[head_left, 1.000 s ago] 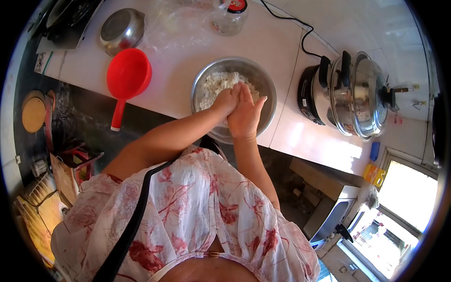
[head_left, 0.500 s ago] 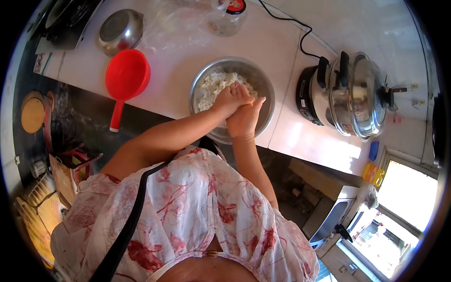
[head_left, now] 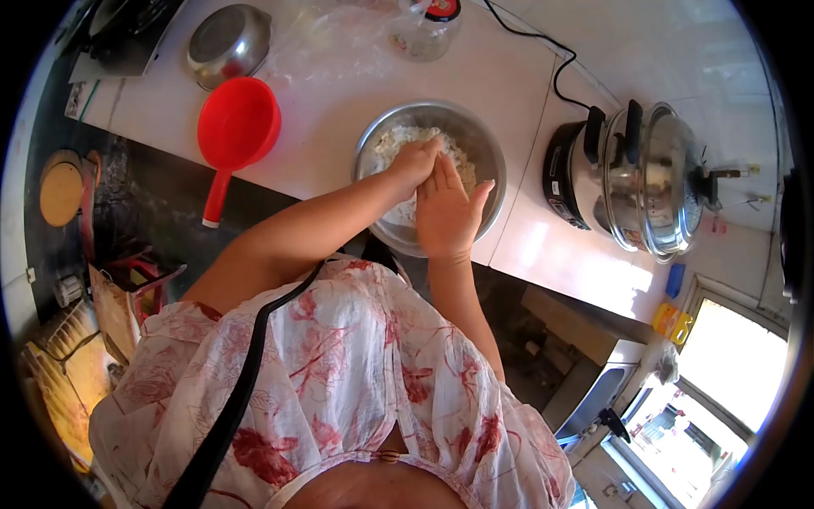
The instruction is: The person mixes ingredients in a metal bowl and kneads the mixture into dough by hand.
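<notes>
A wide steel bowl (head_left: 490,199) on the counter holds a white, crumbly, floury mixture (head_left: 407,137). Over it my two hands meet. My right hand (head_left: 447,214) is open, its palm showing, its fingers stretched together and its thumb held apart. My left hand (head_left: 412,166) lies against the right fingertips with its fingers curled and pressed together. What is in the left fingers, if anything, is hidden. White traces show on the right fingers.
A red dipper (head_left: 239,123) lies left of the bowl, its handle over the counter's edge. Behind it are a metal basin (head_left: 229,47), clear plastic film (head_left: 326,38) and a glass jar (head_left: 426,36). A lidded steel pot (head_left: 632,182) with a cord stands at the right.
My hands were clasped over each other; now the left has slid up and away toward the right fingertips. The right palm and fingers have come into view. The whole view shifted slightly.
</notes>
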